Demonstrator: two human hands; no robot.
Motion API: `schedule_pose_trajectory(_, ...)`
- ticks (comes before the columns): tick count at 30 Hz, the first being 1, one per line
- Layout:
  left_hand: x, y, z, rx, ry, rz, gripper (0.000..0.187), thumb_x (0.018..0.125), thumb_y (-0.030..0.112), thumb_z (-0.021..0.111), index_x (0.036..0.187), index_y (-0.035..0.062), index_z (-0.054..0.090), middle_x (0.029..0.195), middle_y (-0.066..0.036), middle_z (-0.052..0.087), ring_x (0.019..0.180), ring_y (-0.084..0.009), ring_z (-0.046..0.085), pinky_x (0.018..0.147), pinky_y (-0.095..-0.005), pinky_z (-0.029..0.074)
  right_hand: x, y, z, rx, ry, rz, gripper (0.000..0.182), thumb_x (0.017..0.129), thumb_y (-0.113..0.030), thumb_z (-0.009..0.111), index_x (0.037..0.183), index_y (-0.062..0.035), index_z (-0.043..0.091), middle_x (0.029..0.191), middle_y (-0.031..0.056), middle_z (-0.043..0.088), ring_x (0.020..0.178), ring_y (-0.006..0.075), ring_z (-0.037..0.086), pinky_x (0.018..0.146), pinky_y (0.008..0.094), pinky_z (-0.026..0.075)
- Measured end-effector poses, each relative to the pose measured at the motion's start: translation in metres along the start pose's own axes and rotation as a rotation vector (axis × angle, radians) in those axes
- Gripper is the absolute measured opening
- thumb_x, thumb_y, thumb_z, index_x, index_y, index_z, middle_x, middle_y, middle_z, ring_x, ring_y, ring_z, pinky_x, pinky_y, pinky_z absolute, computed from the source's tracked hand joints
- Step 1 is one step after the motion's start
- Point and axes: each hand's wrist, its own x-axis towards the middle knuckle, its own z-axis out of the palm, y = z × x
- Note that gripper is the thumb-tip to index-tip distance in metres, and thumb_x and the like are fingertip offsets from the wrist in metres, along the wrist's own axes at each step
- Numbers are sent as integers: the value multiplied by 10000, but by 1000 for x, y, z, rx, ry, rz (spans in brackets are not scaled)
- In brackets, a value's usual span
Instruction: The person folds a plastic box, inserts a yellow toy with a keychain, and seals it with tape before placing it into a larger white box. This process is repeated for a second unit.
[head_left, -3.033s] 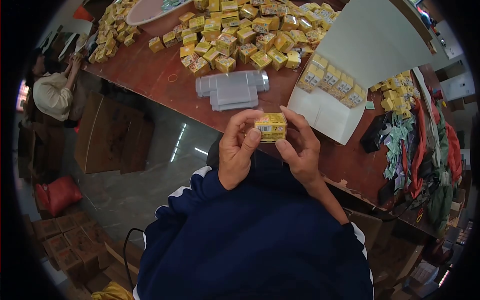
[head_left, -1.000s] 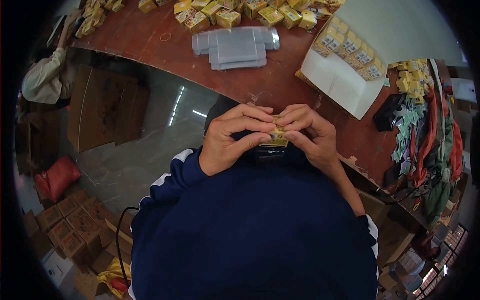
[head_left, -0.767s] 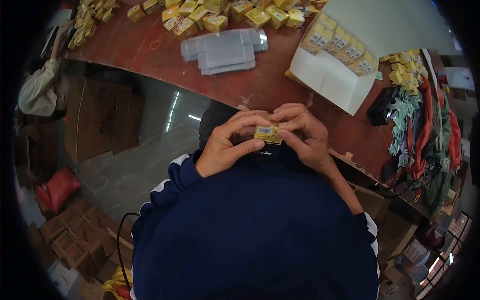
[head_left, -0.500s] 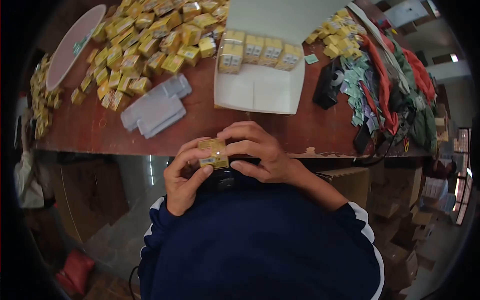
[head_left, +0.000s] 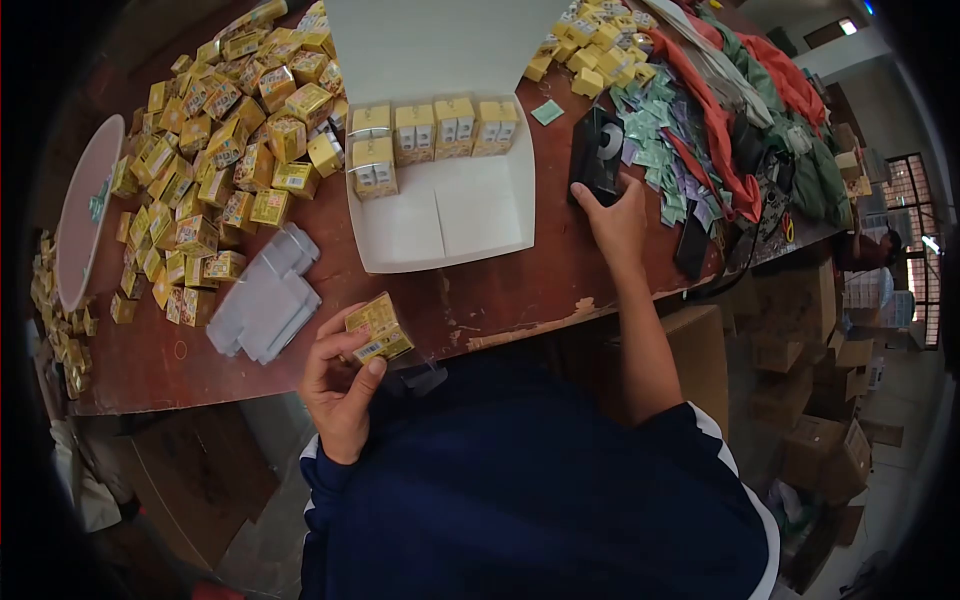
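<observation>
In my left hand point(head_left: 338, 390), fingers closed around it, is a small yellow printed box point(head_left: 379, 328), held near the table's front edge. Clear plastic shows at the box's lower right side. My right hand point(head_left: 617, 215) grips the near end of a black tape dispenser point(head_left: 592, 150), thumb on its left side; a pale roll of tape sits in it. Between and beyond my hands stands an open white carton point(head_left: 440, 262) with its lid raised. Yellow boxes point(head_left: 455, 128) stand in a row along its back, with another in front at the left point(head_left: 375, 168).
A large heap of yellow boxes point(head_left: 215, 170) covers the table's left side. Folded clear plastic sleeves point(head_left: 268, 295) lie before it, and a pink tray point(head_left: 88, 215) leans at far left. Green and purple packets point(head_left: 660, 130), more yellow boxes point(head_left: 605, 45) and red cloth point(head_left: 700, 110) lie right.
My right hand has left the small yellow box and reached right to take hold of the tape dispenser. The left hand keeps the box. The view has turned to the right.
</observation>
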Motion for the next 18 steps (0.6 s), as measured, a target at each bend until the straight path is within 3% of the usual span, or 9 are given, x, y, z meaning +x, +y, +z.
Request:
schedule_pose_trajectory(1,-1,1,0,-3,15,-23,263,883,0,692,1128,37,605,1377,-214,498,1243,-272,535,1035,-382,441,-1,-5,1,-174,29,-18,714,723,-451,832,1149,48,549,1093,202,614,1025,351,614,875,429,492)
schedule_pose_trajectory(4,-4,0,-5,-6,38,-59,263,883,1,692,1128,38,604,1378,-214,497,1247,-276,533,1041,-384,437,-4,0,-3,-188,39,-49,611,721,-404,815,1072,22,553,1053,202,601,1009,391,606,872,459,485)
schedule_pose_trajectory(10,5,-8,-3,-44,-26,-43,262,886,1,689,1130,41,603,1377,-217,500,1251,-280,532,1049,-386,432,-74,-8,-39,-184,-52,-40,556,709,-341,828,1042,5,547,1030,182,593,984,379,615,840,446,495)
schedule_pose_trajectory(11,6,-10,-3,-44,-42,-43,261,887,1,687,1131,41,603,1375,-219,502,1253,-280,530,1050,-386,431,-83,-7,-42,-205,-49,-35,583,711,-344,855,1082,9,576,1042,162,642,928,321,650,823,428,503)
schedule_pose_trajectory(12,8,-10,-2,-46,-56,-58,261,887,1,687,1131,41,603,1375,-219,502,1253,-280,530,1050,-386,431,-87,-4,-47,-214,-46,-17,583,711,-344,855,1082,9,576,1042,162,642,928,321,650,823,428,503)
schedule_pose_trajectory(14,12,-11,-1,-53,-97,-42,264,889,2,687,1136,40,600,1375,-224,502,1258,-283,527,1050,-386,431,-87,1,-58,52,-124,33,537,782,-356,822,1128,-10,599,1044,92,653,916,218,642,754,381,533)
schedule_pose_trajectory(15,13,-10,-1,-51,-105,-46,264,889,2,687,1136,40,600,1375,-224,502,1258,-283,527,1050,-386,431,-84,-1,-64,52,-119,42,537,782,-356,822,1128,-10,599,1044,92,653,916,218,642,754,381,533)
schedule_pose_trajectory(17,15,-10,-3,-41,-116,-34,269,890,4,688,1141,39,598,1377,-228,500,1259,-284,526,1049,-386,432,-76,-8,-73,489,-305,414,419,875,-335,753,1135,-28,634,1045,40,651,905,123,618,652,287,547)
schedule_pose_trajectory(18,16,-10,-2,-42,-118,-33,269,890,4,688,1141,39,598,1377,-228,500,1259,-284,526,1049,-386,432,-75,-7,-72,489,-303,414,419,875,-335,753,1135,-28,634,1045,40,651,905,123,618,652,287,547)
